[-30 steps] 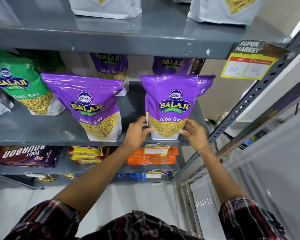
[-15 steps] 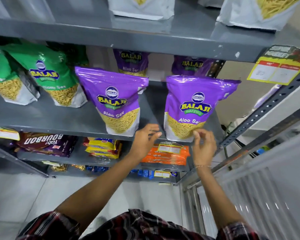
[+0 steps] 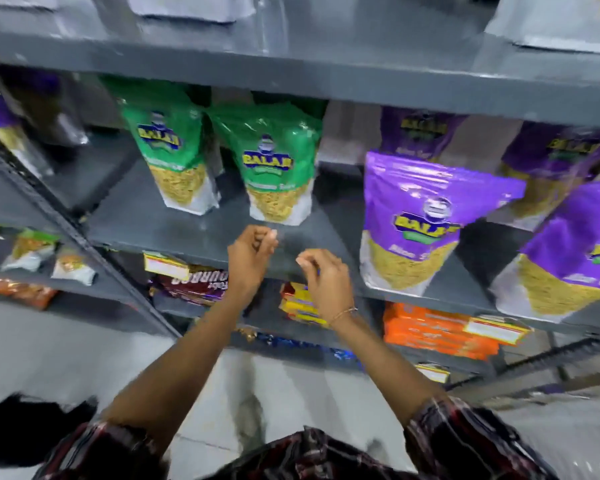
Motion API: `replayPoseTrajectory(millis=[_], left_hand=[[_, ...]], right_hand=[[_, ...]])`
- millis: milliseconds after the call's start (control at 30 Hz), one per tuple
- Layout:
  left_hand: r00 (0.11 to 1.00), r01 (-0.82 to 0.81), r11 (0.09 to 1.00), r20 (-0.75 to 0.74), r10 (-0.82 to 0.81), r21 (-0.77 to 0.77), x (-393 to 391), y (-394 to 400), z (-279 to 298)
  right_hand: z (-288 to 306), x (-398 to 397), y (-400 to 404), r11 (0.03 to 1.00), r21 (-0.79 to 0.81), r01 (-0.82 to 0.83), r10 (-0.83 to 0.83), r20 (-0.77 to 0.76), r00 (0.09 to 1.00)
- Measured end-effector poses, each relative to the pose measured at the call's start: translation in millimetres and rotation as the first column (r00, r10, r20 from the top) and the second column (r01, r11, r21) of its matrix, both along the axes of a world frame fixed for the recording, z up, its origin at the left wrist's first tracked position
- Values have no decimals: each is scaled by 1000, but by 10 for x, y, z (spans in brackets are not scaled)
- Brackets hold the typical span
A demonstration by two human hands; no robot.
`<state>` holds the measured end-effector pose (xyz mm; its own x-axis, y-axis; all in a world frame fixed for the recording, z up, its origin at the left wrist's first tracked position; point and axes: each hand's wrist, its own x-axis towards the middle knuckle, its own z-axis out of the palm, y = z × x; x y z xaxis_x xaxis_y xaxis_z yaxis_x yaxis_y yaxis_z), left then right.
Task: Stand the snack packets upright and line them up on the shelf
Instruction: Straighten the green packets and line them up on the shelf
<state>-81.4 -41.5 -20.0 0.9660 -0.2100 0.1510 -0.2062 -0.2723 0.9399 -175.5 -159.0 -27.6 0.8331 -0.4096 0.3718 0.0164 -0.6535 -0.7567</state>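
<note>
Both hands have let go of the purple packets [image 3: 420, 220] — left hand [image 3: 252, 252] and right hand [image 3: 323, 278] hang empty, fingers loosely curled, before the green packets [image 3: 278, 164], probably next.

Green packets [image 3: 278, 161] and purple packets [image 3: 420, 216], both with yellow lettering, on a grey shelf [image 3: 187, 233]; orange boxes [image 3: 437, 336] below; dark red plaid sleeves [image 3: 465, 441].

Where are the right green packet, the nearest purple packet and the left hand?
Right green packet [image 3: 270, 161], head view, on its logo.
Nearest purple packet [image 3: 426, 216], head view, on its front face.
Left hand [image 3: 250, 258], head view, on its back.
</note>
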Motion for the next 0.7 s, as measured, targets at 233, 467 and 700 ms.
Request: replayPoseTrajectory(millis=[233, 467, 700], left_hand=[[979, 194, 948, -107, -172, 251, 1227, 311, 92], [913, 399, 876, -205, -352, 273, 1635, 197, -14], [941, 326, 936, -144, -307, 135, 1428, 271, 45]], right_hand=[[173, 1066, -154, 964, 57, 261, -253, -122, 960], [121, 1408, -292, 955, 163, 246, -186, -313, 931], [138, 1305, -100, 938, 247, 242, -179, -252, 951]])
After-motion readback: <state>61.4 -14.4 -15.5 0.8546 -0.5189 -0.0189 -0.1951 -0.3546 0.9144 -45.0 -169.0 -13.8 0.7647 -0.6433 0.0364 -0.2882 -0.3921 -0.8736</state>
